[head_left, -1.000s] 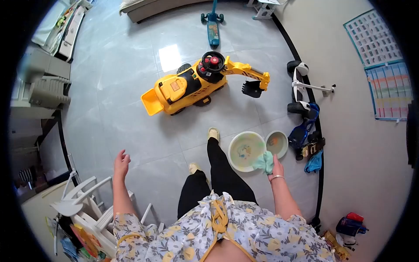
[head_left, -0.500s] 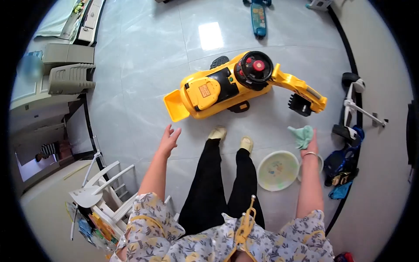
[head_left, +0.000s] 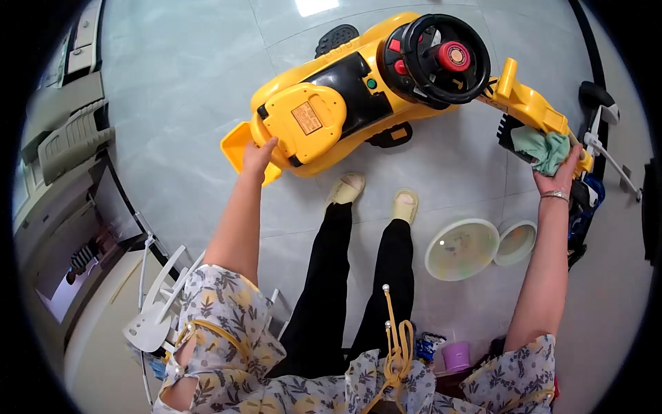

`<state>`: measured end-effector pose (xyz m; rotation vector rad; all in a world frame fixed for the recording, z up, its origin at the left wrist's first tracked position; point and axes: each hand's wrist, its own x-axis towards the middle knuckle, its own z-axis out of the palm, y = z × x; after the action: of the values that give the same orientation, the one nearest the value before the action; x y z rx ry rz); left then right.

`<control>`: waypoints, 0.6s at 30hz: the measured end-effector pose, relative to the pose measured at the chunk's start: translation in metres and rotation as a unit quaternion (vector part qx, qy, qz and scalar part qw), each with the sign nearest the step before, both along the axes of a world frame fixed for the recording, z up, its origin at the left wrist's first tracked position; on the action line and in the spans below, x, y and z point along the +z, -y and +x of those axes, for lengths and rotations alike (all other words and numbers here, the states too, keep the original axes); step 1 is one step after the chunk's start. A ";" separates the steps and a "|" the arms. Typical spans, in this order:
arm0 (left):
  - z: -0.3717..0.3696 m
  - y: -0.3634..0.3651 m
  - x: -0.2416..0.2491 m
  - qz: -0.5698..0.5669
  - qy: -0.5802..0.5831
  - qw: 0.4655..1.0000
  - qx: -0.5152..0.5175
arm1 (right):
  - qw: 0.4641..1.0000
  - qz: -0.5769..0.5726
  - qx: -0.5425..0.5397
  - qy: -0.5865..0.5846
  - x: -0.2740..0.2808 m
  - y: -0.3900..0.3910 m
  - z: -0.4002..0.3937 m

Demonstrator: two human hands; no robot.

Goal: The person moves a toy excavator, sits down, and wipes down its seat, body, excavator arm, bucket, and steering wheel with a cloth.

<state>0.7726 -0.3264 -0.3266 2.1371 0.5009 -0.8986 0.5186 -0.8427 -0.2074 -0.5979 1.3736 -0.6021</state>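
floor clutter, nothing fancy
2 basins (head_left: 462,248) + (head_left: 516,242) touching on grey tile, white plastic chair (head_left: 155,303) bottom left, small purple cup (head_left: 456,356).

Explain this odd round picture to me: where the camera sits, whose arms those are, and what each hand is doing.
The camera sits on a person's head and looks down, so the arms, black trousers and slippers are the wearer's own; the wide lens bends the picture round. There is no machine, only two bare hands. On the tiled floor stands a yellow ride-on toy digger with a black steering wheel. The left hand rests on its rear, by the seat back. The right hand, fingers closed, holds a green cloth against the digger's arm near the scoop. Two round basins sit on the floor beside the feet, and a white plastic chair stands at lower left.
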 end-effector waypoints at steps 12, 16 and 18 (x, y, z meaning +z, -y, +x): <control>-0.009 -0.009 -0.037 -0.021 -0.083 0.994 0.060 | 0.999 0.027 -0.002 -0.019 -0.010 0.021 0.000; -0.010 -0.017 -0.009 -0.032 -0.086 0.996 0.020 | 1.000 0.028 -0.008 -0.008 -0.007 0.020 0.013; -0.014 -0.034 -0.014 -0.033 -0.084 0.996 0.012 | 0.998 -0.002 -0.013 0.066 -0.014 0.016 0.003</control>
<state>0.7585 -0.2927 -0.3403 2.0021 0.5716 -1.0720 0.5212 -0.8589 -0.2212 -0.5337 1.2587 -0.6539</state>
